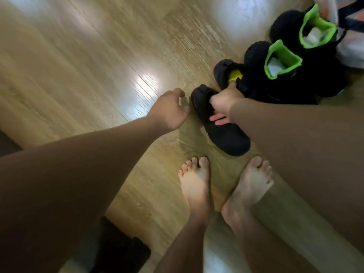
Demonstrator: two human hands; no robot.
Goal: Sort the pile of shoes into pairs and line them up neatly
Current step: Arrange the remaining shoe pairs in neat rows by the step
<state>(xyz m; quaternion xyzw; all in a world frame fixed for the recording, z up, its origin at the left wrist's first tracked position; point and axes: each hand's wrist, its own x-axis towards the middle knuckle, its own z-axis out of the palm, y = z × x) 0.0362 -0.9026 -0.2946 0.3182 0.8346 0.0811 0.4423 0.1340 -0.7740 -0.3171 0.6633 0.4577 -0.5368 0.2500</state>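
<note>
While the right hand point(223, 101) grips the black fabric shoe point(226, 134) mid-length, the empty, half-open left hand point(170, 109) hangs just beside its far end.

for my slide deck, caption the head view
Right hand grips a black shoe near two green-lined boots; left hand hovers open.

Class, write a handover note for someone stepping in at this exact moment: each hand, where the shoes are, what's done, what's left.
Left hand: open, empty, just left of the toe of the near black shoe.
Right hand: grips that shoe at its opening; its thumb reaches the yellow-insoled black shoe beside it.
Done: the green-lined black pair stands side by side at the upper right.
Left: probably set the two low black shoes together next to that pair. The blurred white items at the far right cannot be identified.
</note>
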